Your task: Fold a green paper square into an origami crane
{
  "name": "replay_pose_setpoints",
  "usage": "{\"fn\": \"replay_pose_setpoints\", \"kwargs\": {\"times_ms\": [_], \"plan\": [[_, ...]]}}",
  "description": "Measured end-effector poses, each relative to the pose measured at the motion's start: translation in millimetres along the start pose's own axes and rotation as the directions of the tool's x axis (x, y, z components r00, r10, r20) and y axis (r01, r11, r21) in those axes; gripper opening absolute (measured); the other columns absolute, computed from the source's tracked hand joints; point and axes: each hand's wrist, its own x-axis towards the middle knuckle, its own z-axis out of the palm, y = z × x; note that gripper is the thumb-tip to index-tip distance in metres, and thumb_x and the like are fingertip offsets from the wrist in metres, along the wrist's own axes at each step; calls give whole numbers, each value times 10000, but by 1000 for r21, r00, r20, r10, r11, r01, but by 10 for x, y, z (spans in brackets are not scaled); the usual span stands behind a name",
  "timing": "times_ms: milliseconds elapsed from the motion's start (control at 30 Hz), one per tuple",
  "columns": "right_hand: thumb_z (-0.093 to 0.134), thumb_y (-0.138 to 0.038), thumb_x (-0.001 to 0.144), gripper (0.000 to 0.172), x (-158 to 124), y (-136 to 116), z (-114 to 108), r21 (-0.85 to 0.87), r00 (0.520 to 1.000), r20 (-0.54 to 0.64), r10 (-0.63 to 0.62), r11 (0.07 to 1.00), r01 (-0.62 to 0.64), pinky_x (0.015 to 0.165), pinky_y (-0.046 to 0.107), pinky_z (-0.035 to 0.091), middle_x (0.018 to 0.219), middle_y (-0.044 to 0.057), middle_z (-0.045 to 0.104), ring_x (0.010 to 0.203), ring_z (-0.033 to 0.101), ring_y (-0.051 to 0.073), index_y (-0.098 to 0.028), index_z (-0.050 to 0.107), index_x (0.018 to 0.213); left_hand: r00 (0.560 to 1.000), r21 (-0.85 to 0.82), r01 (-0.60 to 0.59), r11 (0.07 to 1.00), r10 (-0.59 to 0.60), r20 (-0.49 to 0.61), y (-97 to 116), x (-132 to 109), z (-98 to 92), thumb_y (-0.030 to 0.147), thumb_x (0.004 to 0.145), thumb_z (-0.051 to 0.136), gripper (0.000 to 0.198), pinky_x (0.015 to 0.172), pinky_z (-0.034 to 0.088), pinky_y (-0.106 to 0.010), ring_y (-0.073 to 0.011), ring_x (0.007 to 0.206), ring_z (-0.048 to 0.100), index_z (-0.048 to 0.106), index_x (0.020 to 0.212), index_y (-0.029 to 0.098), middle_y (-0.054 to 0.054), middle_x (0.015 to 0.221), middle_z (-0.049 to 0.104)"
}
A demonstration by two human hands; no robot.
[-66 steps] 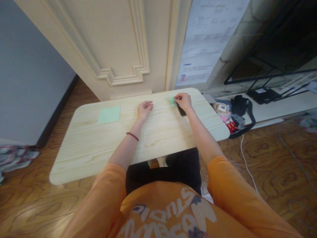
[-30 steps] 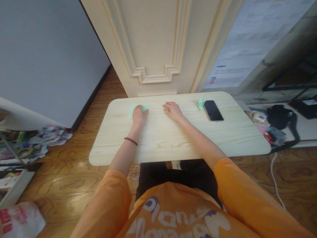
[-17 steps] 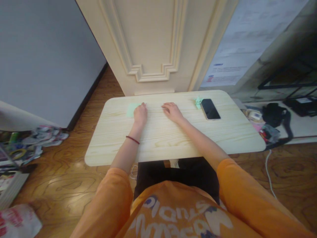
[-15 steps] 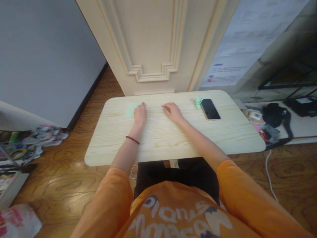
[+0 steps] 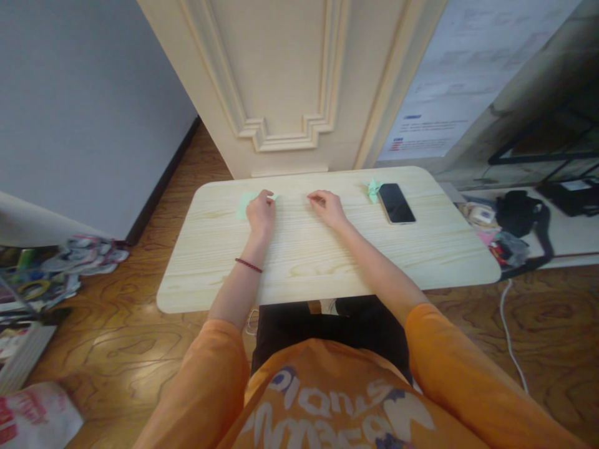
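A light wood table (image 5: 201, 265) carries everything in front of me. My left hand (image 5: 261, 213) sits on a mint green paper sheet (image 5: 244, 205), fingers closed over it, and one paper corner pokes out past the fingertips. My right hand (image 5: 326, 208) rests on bare wood to the right, fingers curled and holding nothing. Farther right stand a small mint green origami crane (image 5: 373, 190) and a black smartphone (image 5: 395, 203), lying face up beside it. Much of the paper is hidden under my left hand.
A panelled cream door (image 5: 276, 81) rises behind the table, with a printed notice (image 5: 468, 81) to its right. A black bag (image 5: 517, 212) and small items lie on the low white ledge at right. Magazines (image 5: 37, 293) lie on the wooden floor at left.
My left hand has moved onto the paper, which now shows a corner past my fingers. My right hand has left the crane and shifted left. The head view has turned right and tilted down.
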Motion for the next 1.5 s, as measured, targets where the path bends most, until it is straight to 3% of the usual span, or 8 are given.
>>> {"fn": "replay_pose_setpoints", "kwargs": {"times_ms": [300,567,700,900,1033,1167,1367,1500], "plan": [[637,-303,756,257,46,-61,-44,316,991,-56,125,943,-101,883,333,502,969,75,730,891,661,185,-170,695,969,978,-334,-187,924,145,-148,446,-13,1,197,851,576,174,887,510,-275,-153,915,664,650,1008,211,-33,953,692],[762,-499,621,524,108,-44,-156,648,939,5,345,714,-266,915,350,517,1032,62,728,1012,660,209,-204,620,1030,994,-600,-24,800,-44,-99,490,243,385,294,782,716,266,950,532,-359,-226,1107,651,661,1013,173,-91,1064,713],[794,-495,568,447,73,-19,-222,704,926,54,373,644,-301,872,365,538,874,49,733,916,679,216,-187,644,854,991,-667,92,739,-131,-8,326,286,610,352,780,731,372,992,521,-406,-252,1145,639,659,1092,163,-124,1122,706],[794,-441,561,328,84,27,-307,620,916,-24,401,725,-301,742,337,539,682,5,672,722,644,182,-186,621,674,959,-729,249,637,-268,93,236,154,717,299,715,783,454,967,543,-368,-237,1126,652,644,1119,148,-140,1162,695],[773,-451,595,320,147,9,-378,526,927,-16,375,791,-311,664,318,513,635,1,635,668,613,175,-193,588,634,942,-743,336,579,-216,258,264,71,673,338,653,824,465,909,570,-384,-249,1058,681,676,1053,152,-116,1118,724],[783,-447,606,323,141,31,-449,489,939,37,341,813,-315,679,323,517,681,25,660,702,631,186,-189,594,646,880,-701,459,546,-173,441,277,17,666,361,626,839,384,859,580,-416,-273,930,712,721,900,118,-111,925,761],[685,-478,738,562,-11,92,-575,556,981,51,186,811,-182,743,340,539,787,6,722,747,663,190,-243,575,1237,884,-691,467,552,-297,360,347,37,740,343,509,889,369,814,573,-382,-268,858,715,728,751,115,-87,808,757],[674,-416,755,476,-35,93,-619,515,993,105,49,852,-96,862,348,520,1025,56,735,933,666,210,-224,637,1189,858,-709,512,485,-314,406,413,55,771,347,442,912,422,816,569,-365,-269,872,711,727,744,118,-87,798,758]]}}
